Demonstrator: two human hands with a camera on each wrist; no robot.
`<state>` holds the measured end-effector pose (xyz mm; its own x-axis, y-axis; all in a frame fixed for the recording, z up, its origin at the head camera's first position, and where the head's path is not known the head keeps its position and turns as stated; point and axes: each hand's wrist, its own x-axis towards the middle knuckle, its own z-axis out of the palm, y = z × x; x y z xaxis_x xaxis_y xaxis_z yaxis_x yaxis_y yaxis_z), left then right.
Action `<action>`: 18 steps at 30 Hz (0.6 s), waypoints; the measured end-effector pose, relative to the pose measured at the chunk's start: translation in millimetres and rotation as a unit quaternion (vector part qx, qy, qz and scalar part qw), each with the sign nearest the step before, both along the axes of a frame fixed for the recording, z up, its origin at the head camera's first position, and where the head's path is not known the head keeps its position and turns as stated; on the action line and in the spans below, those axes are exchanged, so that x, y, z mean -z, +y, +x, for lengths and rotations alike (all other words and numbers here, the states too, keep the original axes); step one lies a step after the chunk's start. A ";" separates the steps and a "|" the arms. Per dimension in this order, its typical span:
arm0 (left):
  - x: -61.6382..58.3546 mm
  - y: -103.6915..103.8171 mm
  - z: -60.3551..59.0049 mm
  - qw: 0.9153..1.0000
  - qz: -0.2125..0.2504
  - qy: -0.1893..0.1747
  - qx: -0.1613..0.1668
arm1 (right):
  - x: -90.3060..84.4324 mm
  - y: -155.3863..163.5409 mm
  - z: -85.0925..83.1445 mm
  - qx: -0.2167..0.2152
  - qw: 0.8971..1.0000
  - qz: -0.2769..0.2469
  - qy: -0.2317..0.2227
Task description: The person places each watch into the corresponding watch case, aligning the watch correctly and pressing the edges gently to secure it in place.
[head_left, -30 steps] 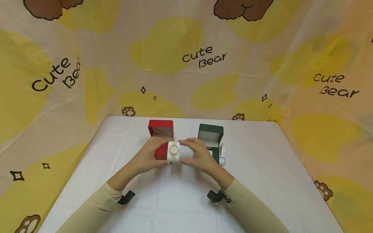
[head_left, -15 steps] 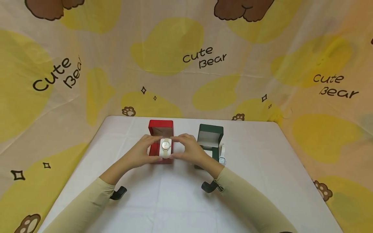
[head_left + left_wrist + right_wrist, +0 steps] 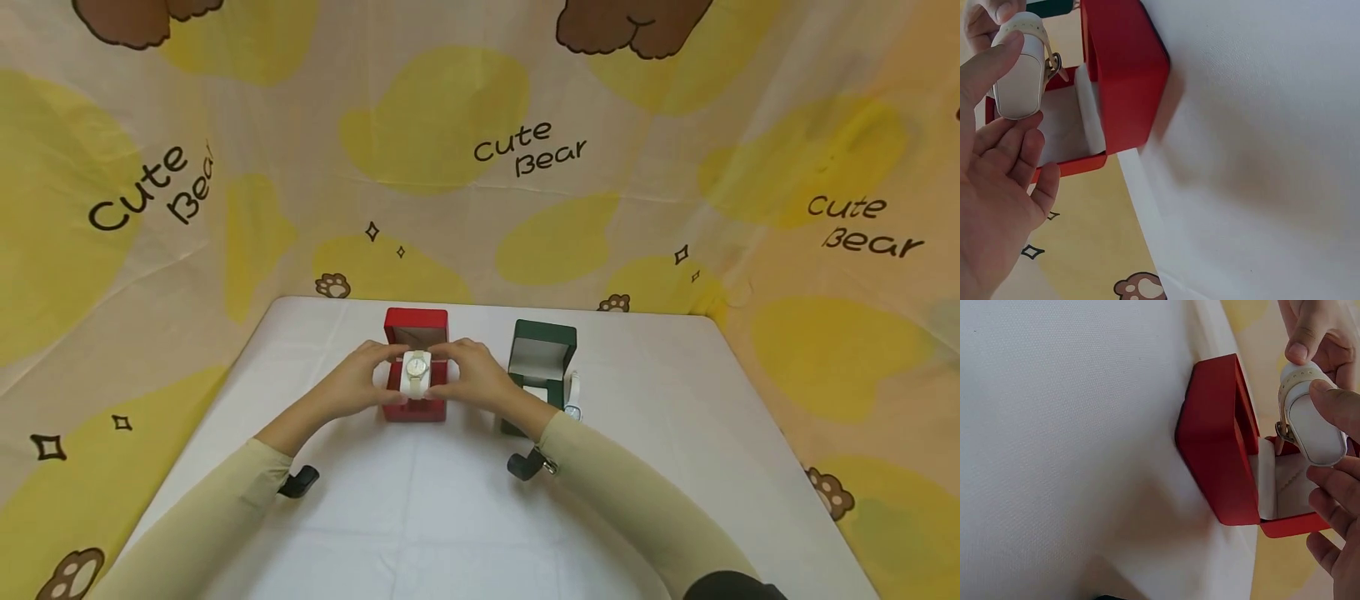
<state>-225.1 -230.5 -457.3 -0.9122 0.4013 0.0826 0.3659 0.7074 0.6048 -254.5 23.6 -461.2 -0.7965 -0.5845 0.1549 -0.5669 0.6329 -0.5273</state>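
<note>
A wristwatch [image 3: 417,364] with a pale cream strap is wrapped round a white watch cushion [image 3: 1019,87], its round dial facing up. My left hand [image 3: 351,385] pinches one end of the cushion between thumb and fingers. The other end is pinched by my right hand [image 3: 480,379]. Both hands hold it level over the open red watch box [image 3: 417,413], overlapping the box in the head view. In the right wrist view the strap's buckle [image 3: 1283,431] hangs at the cushion's side, above the raised lid's pale lining.
Right of the red box stands an open green watch box [image 3: 543,332] with a white piece inside. A second watch [image 3: 573,392] with a white strap lies beside it, partly behind my right forearm. The white-covered table [image 3: 405,517] meets a patterned cloth backdrop [image 3: 427,125].
Both hands have carried the watch on its cushion leftward and farther from me, from the red box's right front to over its middle. The boxes have stayed put.
</note>
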 end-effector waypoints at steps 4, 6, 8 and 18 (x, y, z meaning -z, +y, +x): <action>4.8 -2.4 -7.1 1.000 0.002 -0.007 -0.002 | 2.2 -3.8 -4.3 0.001 1.000 0.010 0.001; 7.7 -3.1 -10.1 1.000 0.004 -0.011 -0.003 | 4.4 -5.2 -6.1 0.002 1.000 0.016 0.003; 10.2 -3.4 -12.5 1.000 0.005 -0.015 -0.002 | 6.9 -6.5 -7.9 0.002 1.000 0.020 0.005; 17.9 -2.8 -18.3 1.000 -0.006 -0.011 0.013 | 20.6 -10.6 -13.2 0.012 1.000 0.024 0.009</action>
<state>-243.4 -233.4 -475.2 -0.9029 0.4257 0.0587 0.3715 0.7044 0.6049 -267.7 13.0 -481.7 -0.8072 -0.5732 0.1412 -0.5611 0.6705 -0.4854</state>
